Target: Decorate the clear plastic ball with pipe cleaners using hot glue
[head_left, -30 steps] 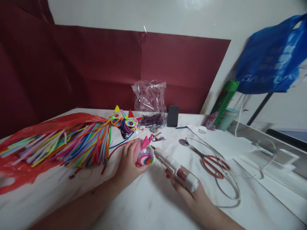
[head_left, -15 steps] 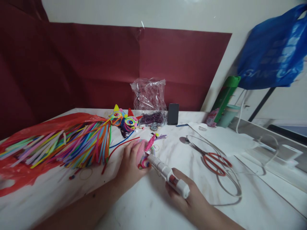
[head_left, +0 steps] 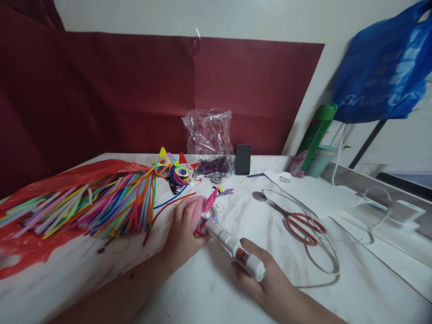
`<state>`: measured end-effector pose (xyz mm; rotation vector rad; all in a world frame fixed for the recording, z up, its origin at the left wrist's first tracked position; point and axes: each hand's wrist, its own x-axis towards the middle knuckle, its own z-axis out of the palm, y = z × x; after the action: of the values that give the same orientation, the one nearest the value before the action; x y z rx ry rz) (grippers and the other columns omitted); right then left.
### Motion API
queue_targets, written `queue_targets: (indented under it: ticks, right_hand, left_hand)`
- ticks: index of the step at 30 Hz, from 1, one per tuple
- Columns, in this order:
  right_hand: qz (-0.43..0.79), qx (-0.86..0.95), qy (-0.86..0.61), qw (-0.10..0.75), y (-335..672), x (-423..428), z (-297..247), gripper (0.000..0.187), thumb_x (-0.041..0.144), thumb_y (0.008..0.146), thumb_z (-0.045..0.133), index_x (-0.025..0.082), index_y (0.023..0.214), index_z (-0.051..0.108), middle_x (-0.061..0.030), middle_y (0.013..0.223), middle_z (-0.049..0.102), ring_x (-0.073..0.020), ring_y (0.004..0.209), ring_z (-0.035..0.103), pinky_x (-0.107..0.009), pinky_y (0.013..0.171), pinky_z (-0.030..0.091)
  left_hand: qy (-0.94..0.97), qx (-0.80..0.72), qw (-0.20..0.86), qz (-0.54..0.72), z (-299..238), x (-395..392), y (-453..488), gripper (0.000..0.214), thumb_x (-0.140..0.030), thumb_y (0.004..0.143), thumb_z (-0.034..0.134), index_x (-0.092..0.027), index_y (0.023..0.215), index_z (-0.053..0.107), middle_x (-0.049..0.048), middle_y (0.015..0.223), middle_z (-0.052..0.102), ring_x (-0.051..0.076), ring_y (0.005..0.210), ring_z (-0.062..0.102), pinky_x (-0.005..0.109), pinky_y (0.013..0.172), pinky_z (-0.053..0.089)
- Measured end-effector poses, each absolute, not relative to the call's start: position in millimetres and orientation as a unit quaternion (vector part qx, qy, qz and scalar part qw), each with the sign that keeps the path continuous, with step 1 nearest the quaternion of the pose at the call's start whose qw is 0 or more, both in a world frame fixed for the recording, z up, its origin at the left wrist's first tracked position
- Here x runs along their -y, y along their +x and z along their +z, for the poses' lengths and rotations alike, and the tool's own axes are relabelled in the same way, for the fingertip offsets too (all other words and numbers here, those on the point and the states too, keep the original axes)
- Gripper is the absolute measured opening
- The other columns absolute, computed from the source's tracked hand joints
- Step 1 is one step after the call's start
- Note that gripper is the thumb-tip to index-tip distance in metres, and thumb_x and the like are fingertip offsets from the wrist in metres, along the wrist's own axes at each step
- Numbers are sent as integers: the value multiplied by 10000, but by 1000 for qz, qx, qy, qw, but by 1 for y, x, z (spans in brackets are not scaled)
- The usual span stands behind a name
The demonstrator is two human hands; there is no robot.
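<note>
My left hand [head_left: 182, 234] is wrapped round a small pink craft figure [head_left: 198, 210], which has a bright pink pointed piece sticking up and multicoloured rings on its front. My right hand [head_left: 270, 279] grips a white hot glue gun [head_left: 227, 240], whose nozzle end is at the figure's front. Whether the nozzle touches the figure, I cannot tell. Just beyond lie small yellow and purple bits [head_left: 224, 191]. Two finished-looking craft figures with big round eyes, one yellow-eared [head_left: 164, 164] and one red-eared [head_left: 183, 172], sit farther back.
Many coloured pipe cleaners [head_left: 114, 202] lie on a red plastic bag [head_left: 30, 247] at left. Orange-handled scissors [head_left: 300, 227] and a looping cable [head_left: 332, 256] lie at right. A dark phone [head_left: 243, 159] leans at the back beside a clear plastic bag [head_left: 209, 130].
The glue gun's nozzle has dipped slightly lower against the figure's front. Both hands keep their grips, and the view has shifted a little.
</note>
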<state>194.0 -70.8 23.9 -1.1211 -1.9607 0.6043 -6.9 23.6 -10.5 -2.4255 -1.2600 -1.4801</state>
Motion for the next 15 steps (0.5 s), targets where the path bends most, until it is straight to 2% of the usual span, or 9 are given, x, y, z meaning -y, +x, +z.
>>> queue_targets:
  ticks: [15]
  right_hand:
    - [206,776,-458,383,195,70,24,159,227,852,424,224,701,375,17,639,459,-135,577,453,-223,519,400]
  left_hand:
    - [-776,408,15,-482,-10,-23,-6,785,-230,670,718,-243,1365,352,141,1307,439,326,1255,440,529,1052,423]
